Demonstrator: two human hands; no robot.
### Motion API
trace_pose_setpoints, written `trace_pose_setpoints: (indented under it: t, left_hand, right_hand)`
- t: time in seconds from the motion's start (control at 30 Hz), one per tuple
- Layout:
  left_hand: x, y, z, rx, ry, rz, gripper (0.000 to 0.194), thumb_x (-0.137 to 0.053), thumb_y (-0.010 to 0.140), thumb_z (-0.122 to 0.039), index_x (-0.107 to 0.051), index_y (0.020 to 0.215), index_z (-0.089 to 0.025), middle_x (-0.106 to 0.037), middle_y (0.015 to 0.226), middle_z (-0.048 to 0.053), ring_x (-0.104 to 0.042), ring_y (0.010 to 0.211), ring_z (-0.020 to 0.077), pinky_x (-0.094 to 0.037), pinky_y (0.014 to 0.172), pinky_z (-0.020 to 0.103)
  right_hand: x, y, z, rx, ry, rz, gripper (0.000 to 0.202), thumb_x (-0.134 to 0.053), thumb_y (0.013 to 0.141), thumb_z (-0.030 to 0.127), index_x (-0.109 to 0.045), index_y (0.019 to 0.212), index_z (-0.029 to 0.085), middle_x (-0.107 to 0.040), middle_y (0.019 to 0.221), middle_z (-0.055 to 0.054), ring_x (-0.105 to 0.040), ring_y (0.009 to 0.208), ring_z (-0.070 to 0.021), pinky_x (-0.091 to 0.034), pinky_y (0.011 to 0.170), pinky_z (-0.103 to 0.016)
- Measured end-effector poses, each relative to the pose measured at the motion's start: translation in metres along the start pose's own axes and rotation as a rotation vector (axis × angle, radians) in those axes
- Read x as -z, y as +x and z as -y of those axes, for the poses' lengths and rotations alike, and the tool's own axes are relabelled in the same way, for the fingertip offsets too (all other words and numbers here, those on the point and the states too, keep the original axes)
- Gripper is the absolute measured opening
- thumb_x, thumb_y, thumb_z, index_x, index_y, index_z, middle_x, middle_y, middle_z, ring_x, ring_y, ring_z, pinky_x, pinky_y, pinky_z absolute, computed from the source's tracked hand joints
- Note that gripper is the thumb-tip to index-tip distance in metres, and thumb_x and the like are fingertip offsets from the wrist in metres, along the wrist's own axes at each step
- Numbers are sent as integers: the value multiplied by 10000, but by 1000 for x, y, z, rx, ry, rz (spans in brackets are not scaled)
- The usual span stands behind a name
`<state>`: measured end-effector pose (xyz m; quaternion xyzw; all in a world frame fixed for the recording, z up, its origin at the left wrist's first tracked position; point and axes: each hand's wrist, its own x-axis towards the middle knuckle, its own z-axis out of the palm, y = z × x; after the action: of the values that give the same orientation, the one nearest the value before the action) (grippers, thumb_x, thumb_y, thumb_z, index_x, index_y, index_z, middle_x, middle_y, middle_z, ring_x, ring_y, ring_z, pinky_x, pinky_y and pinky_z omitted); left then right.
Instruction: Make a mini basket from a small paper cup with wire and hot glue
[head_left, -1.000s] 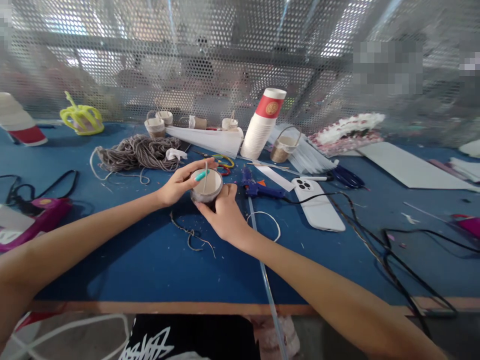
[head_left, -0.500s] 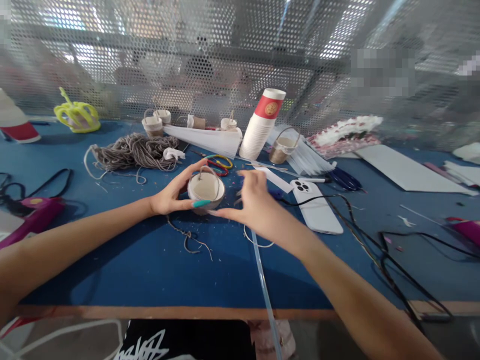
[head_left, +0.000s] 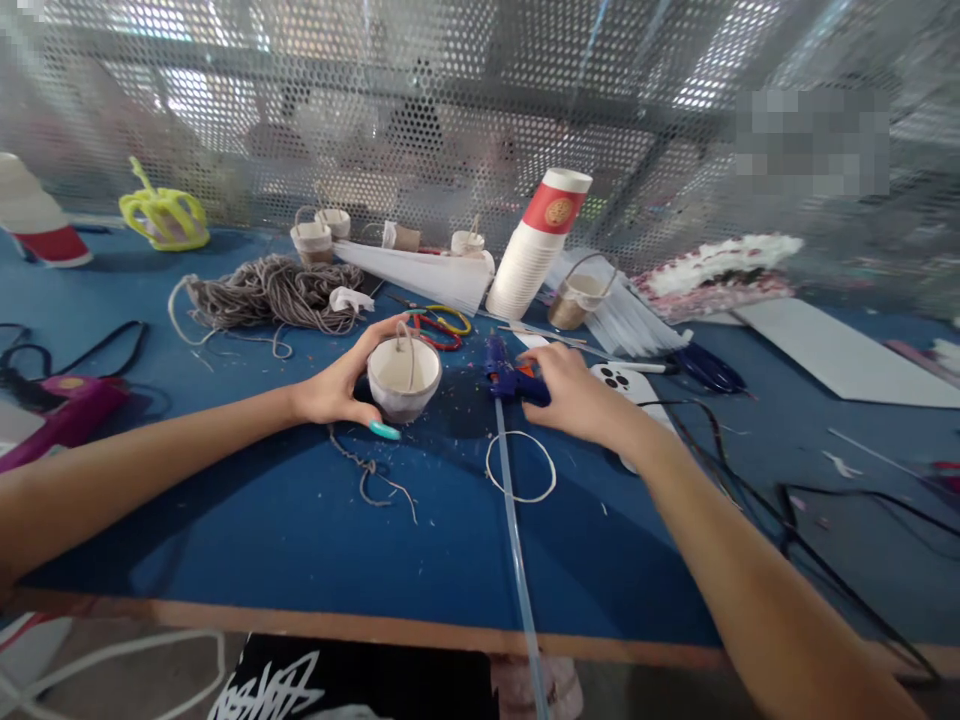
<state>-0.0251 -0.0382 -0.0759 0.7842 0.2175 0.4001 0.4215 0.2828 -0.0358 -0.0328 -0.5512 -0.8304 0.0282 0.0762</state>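
My left hand (head_left: 341, 385) is curled round the left side of a small paper cup (head_left: 405, 385) with a twine handle, thumb in front and fingers behind. The cup is upright, its open top facing me. My right hand (head_left: 574, 395) has its thumb and fingers around the handle of a blue glue gun (head_left: 504, 375), which lies on the table. A long clear glue stick (head_left: 517, 560) runs from the gun past the table's front edge. Beneath the stick lies a loop of white cord (head_left: 553, 470). Frayed twine (head_left: 367, 468) lies in front of the cup.
Behind are grey yarn (head_left: 270, 290), scissors (head_left: 450, 325), a leaning stack of paper cups (head_left: 517, 270) and several small handled buckets (head_left: 574, 300). A white phone (head_left: 630, 385) and black cable (head_left: 720, 460) lie right. A magenta glue gun (head_left: 71, 410) lies left.
My right hand has left the cup's side and moved right to the blue glue gun. My left thumb has slid lower on the cup, and the white cord loop now shows fully.
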Motion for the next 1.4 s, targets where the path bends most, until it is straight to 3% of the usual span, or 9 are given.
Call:
trace_pose_setpoints:
  t: [0.13,0.33,0.47,0.57,0.63,0.77,0.93,1.17,1.4]
  left_hand:
    - [-1,4,2,118,55,-105,1041,-839,511,-301,-284,1388,-223,-440,1375,151,-422,1270,336,-288,1092,495]
    - [11,6,13,243,-434,-76,741,-798,531,-284,-513,1212,-217,-644,1138,103,-592,1068,292,-471,904,403]
    - [13,7,15,235,-525,-33,694,-805,487,-221,-576,1142,-208,-663,1104,90,-605,1047,275,-479,883,365]
    - [11,9,15,216,-514,-82,760,-807,463,-198,-545,1176,-233,-626,1180,85,-574,1103,282,-487,877,361]
    - [9,10,14,202,-486,-118,782,-812,451,-191,-532,1180,-240,-613,1198,83,-553,1131,290,-480,901,375]
    - [5,12,10,188,-418,-153,771,-818,448,-160,-526,1157,-240,-618,1175,76,-533,1147,300,-451,946,417]
    - [6,11,12,197,-359,-108,778,-819,455,-185,-519,1172,-224,-623,1136,78,-555,1102,285,-451,929,399]
    - [7,11,13,151,-327,-42,757,-813,490,-199,-526,1190,-218,-607,1176,97,-542,1117,285,-426,947,419]
    - [5,10,9,172,-285,-1,765,-820,479,-204,-525,1184,-173,-622,1150,110,-559,1106,287,-411,977,444]
  right_hand:
    - [-13,7,16,-33,-127,-2,401,-589,582,223,-513,962,121,-494,1007,-170,-496,1013,-352,-476,793,-490]
    - [-19,8,20,-82,-101,-126,310,-535,652,255,-473,926,123,-503,950,-175,-522,939,-336,-452,793,-501]
    - [-19,6,14,-104,73,-253,327,-517,690,262,-450,982,130,-492,1022,-182,-552,932,-298,-457,820,-482]
    - [-13,3,12,-92,186,-426,352,-573,651,275,-467,964,154,-511,1041,-174,-546,994,-288,-460,849,-455]
    - [-8,0,15,-119,297,-481,308,-604,650,316,-496,904,179,-567,956,-128,-588,884,-257,-498,759,-421]
    - [2,-8,29,-230,705,-306,264,-623,681,450,-559,713,196,-562,559,0,-505,415,-139,-452,419,-310]
    - [9,-16,49,-181,961,-225,237,-669,644,391,-543,575,202,-484,408,47,-406,293,-90,-374,314,-266]
    - [12,-17,62,-33,826,-154,112,-641,679,284,-580,675,190,-618,587,19,-486,356,-85,-410,361,-248]
    - [9,-16,60,28,603,-150,120,-601,694,241,-527,608,199,-590,551,17,-566,452,-133,-438,445,-266]
